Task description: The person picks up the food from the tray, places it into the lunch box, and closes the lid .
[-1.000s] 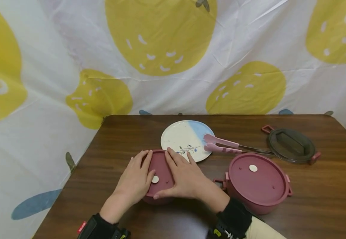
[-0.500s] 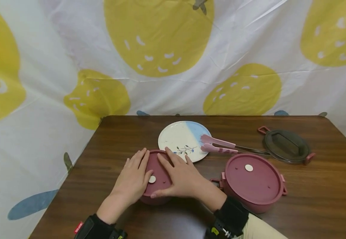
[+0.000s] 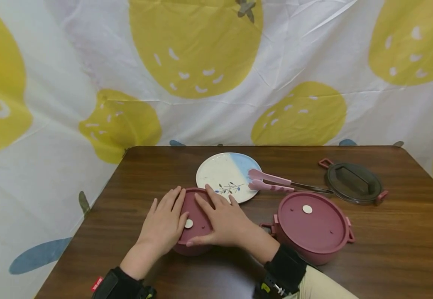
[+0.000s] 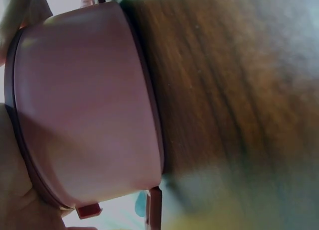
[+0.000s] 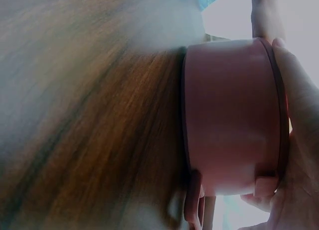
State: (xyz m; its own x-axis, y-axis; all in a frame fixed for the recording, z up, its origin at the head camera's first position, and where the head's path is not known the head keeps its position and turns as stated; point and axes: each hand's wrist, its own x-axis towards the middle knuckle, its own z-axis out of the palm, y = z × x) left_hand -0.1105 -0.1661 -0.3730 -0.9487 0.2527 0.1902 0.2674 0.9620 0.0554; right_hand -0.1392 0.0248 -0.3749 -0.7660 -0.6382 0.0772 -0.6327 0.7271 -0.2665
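Observation:
Both hands lie on the dark pink lid (image 3: pixel 198 205) of a small lidded pot (image 4: pixel 89 100) on the table. The left hand (image 3: pixel 162 222) rests along the lid's left edge, its fingers extended and its thumb near the white round knob. Across the right side spreads the right hand (image 3: pixel 225 222), with its thumb by the near edge and its fingers toward the far edge. In the right wrist view, the pot body (image 5: pixel 234 115) stands flat on the wood, a handle jutting from its lower side. The hands cover much of the lid's rim.
A second, larger dark pink pot (image 3: pixel 311 224) with a lid stands to the right. Behind are a white and blue plate (image 3: pixel 212 172), pink-tipped tongs (image 3: pixel 272 181) reaching over its edge, and a dark see-through lid (image 3: pixel 354 182) with pink handles. A patterned cloth (image 3: pixel 209 120) hangs behind the table.
The scene slides slightly left in the head view as the camera shifts. The right hand's fingers come slightly farther in over the lid. The left hand stays on its edge, and the pot appears still.

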